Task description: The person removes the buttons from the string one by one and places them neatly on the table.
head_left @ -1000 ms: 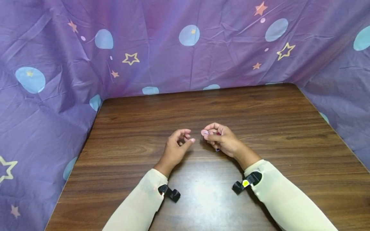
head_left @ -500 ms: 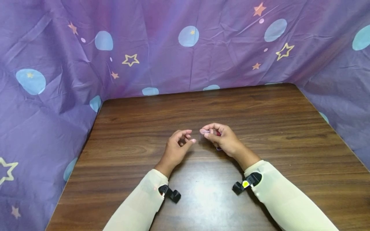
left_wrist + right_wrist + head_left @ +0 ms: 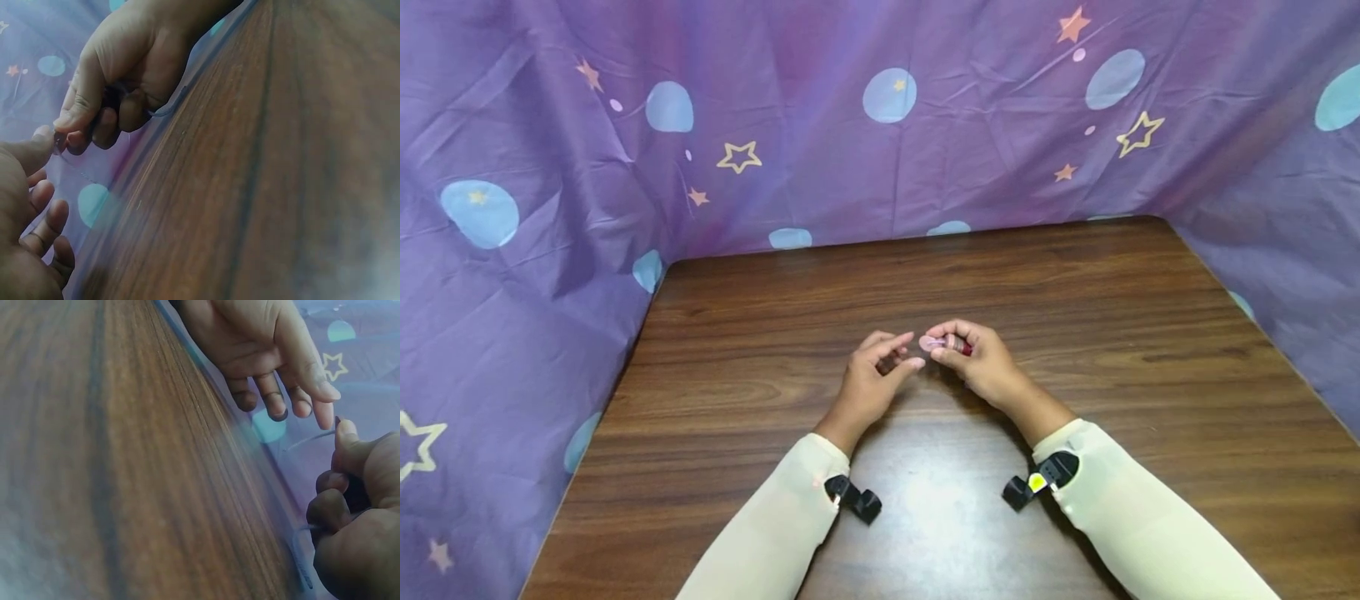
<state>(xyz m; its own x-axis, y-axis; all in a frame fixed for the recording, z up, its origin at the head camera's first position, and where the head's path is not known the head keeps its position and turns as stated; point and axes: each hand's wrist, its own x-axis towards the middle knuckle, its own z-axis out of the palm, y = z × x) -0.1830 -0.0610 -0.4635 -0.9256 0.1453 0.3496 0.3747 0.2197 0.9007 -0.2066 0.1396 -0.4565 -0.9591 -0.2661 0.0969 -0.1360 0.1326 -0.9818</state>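
Note:
My right hand (image 3: 988, 362) pinches a small pink round piece (image 3: 927, 342) between thumb and fingertips, above the table. Behind it, a red and pink striped piece (image 3: 958, 344) lies within the curled fingers; its kind is unclear, and it looks dark in the wrist views. A thin cord (image 3: 303, 559) hangs below the right hand, and a fine strand (image 3: 306, 440) juts from the pinch. Just left of this, my left hand (image 3: 872, 379) has thumb and index finger apart, close to the pink piece, and appears to hold nothing. Fingers hide much of the held things.
A brown wood-grain table (image 3: 760, 333) lies under both hands. A purple cloth (image 3: 820, 142) with stars and blue spots hangs behind it and at both sides. Each sleeved forearm wears a black wrist camera (image 3: 853, 497).
My left hand has moved right, toward the right hand, and its index finger has straightened somewhat. The pink piece has turned slightly in the right hand, and more of the striped piece shows.

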